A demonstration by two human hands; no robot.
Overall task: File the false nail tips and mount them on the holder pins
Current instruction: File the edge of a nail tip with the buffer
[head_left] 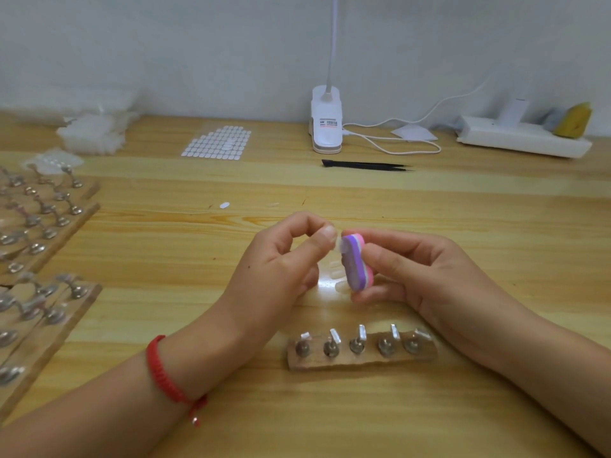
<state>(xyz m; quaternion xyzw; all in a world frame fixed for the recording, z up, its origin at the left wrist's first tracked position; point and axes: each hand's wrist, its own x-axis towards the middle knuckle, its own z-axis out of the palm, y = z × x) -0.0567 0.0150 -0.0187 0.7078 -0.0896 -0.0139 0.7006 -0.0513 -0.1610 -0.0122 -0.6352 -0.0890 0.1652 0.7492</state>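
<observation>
My left hand [281,262] pinches a small clear false nail tip [336,243] between thumb and forefinger, above the wooden table. My right hand [416,272] grips a purple and pink buffer block [355,264], whose purple face touches the tip. Several loose nail tips [337,280] lie on the table under the hands. Close to me stands a small wooden holder [362,357] with a row of metal pins, their white pads bare.
Long wooden holders with many pins [43,226] fill the left side. At the back are a bag of nail tips [96,132], a sheet of adhesive tabs [216,142], a white clip lamp [326,123], black tweezers [367,165] and a power strip [522,138].
</observation>
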